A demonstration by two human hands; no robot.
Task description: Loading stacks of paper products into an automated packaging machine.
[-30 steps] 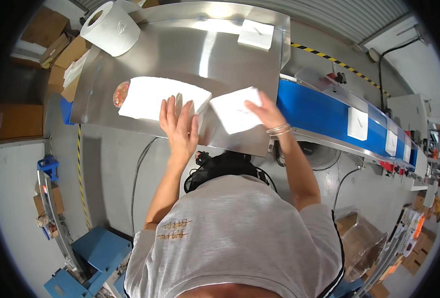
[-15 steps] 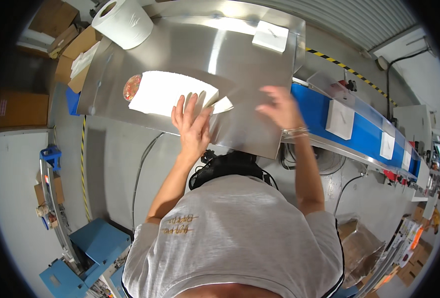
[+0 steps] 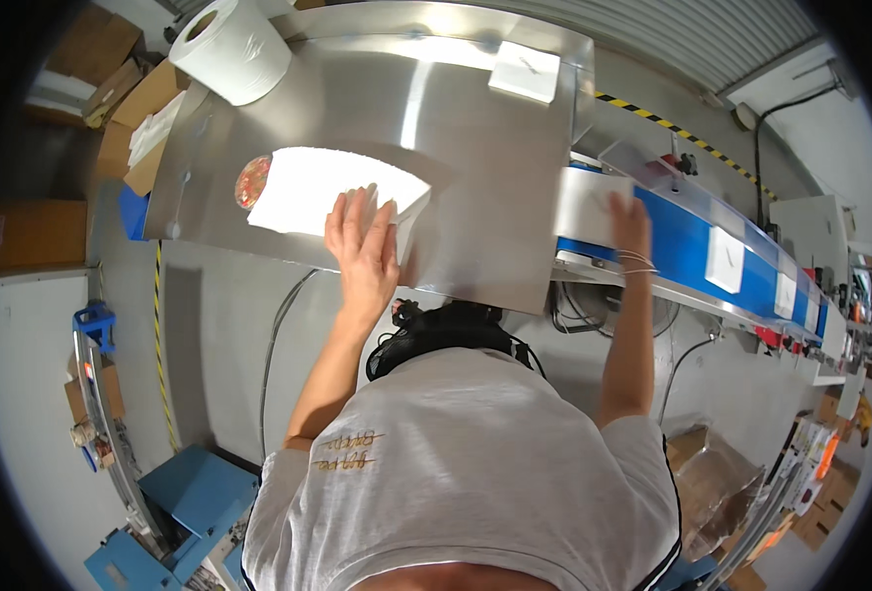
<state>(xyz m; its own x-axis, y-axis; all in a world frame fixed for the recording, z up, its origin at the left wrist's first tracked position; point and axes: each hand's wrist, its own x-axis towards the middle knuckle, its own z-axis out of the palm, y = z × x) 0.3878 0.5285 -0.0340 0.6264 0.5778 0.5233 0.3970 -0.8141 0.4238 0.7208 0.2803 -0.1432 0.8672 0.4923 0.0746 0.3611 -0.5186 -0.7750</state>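
Head view: a white packet (image 3: 588, 204) is over the blue belt (image 3: 674, 234), just left of the right hand (image 3: 631, 227), whose grip is too blurred to tell. The left hand (image 3: 363, 238), fingers apart, rests on the white stack (image 3: 320, 185), probably steadying it; a patterned disc (image 3: 251, 182) lies farther left.

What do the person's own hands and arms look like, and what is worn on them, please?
The left hand and the right hand are bare, without gloves; the right one is blurred. Thin, light bracelets circle the right wrist; none shows on the left. Both forearms are uncovered below short, light grey sleeves. No marking is visible on either forearm.
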